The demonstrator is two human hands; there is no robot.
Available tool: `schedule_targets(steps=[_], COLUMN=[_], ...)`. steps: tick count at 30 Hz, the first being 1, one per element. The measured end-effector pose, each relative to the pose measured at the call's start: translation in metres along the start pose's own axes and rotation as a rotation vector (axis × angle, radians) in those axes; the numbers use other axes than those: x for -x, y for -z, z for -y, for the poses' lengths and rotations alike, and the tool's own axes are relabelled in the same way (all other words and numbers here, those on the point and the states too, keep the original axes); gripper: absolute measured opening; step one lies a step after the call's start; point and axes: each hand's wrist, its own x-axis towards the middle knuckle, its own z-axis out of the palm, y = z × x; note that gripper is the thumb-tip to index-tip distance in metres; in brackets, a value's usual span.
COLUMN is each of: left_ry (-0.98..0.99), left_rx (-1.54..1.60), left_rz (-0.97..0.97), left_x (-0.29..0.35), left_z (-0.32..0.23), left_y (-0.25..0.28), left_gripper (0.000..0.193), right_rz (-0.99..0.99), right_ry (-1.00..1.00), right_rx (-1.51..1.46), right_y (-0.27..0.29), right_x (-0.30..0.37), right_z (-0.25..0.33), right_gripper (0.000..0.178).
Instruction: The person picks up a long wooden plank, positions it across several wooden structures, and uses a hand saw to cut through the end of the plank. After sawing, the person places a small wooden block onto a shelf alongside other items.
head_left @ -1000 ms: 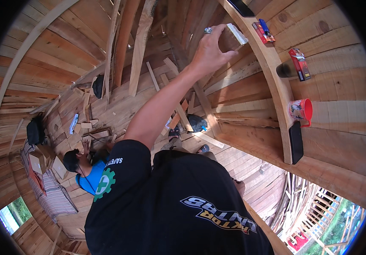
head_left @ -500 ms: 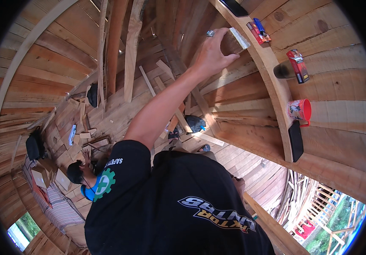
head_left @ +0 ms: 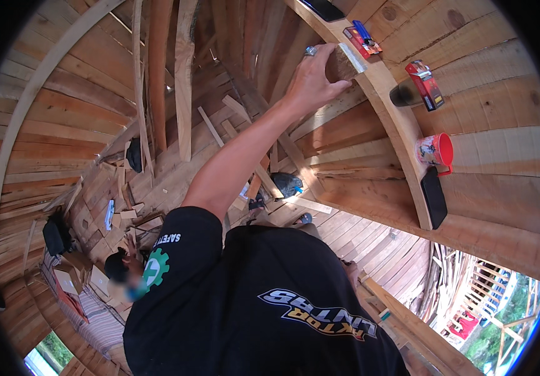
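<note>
My left arm stretches up and forward, and my left hand (head_left: 316, 80), with a ring on one finger, is curled round a small brownish block-like thing with a bright pale edge (head_left: 352, 58). What it is made of I cannot make out. It appears at the edge of a curved wooden ledge (head_left: 402, 135), near a red packet with a blue lighter on it (head_left: 363, 41). Beyond the right side of my black shirt, part of my right hand (head_left: 350, 271) shows low down; its fingers are mostly hidden.
Along the ledge are a dark cup (head_left: 403, 94), another red packet (head_left: 425, 85), a red mug (head_left: 435, 150) and a black phone (head_left: 434, 198). Wood offcuts (head_left: 126, 214) and a dark bag (head_left: 287, 184) lie on the plank floor. A co-worker (head_left: 119, 266) is low at left.
The ledge and its things have shifted left in view, closer to my left hand, which keeps nearly the same place and grip. The co-worker's head has moved slightly lower and right.
</note>
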Motion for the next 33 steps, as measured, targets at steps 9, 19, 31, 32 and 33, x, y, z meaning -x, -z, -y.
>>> schedule_targets(steps=[9,19,31,32,33], left_ry=[-0.061,0.044,0.078,0.085,0.092], left_rx=[0.01,0.111,0.171,0.165,0.159], left_rz=[0.0,-0.112,-0.316,-0.312,-0.308], left_x=[-0.012,-0.003,0.01,0.008,0.007], left_z=[-0.004,-0.022,-0.027,-0.026,-0.025], left_y=[-0.033,-0.057,-0.085,-0.085,-0.085], left_gripper=[0.071,0.066,0.072,0.073,0.073], right_rz=[-0.014,-0.017,-0.06,-0.056,-0.053], right_ry=[0.02,0.053,0.052,0.055,0.057], right_rx=[-0.022,0.017,0.13,0.13,0.137], right_y=[-0.013,-0.024,0.015,0.017,0.02], right_x=[-0.012,-0.03,-0.014,-0.014,-0.014], right_z=[-0.012,-0.032,-0.01,-0.008,-0.007], right_gripper=[0.047,0.049,0.048,0.048,0.048])
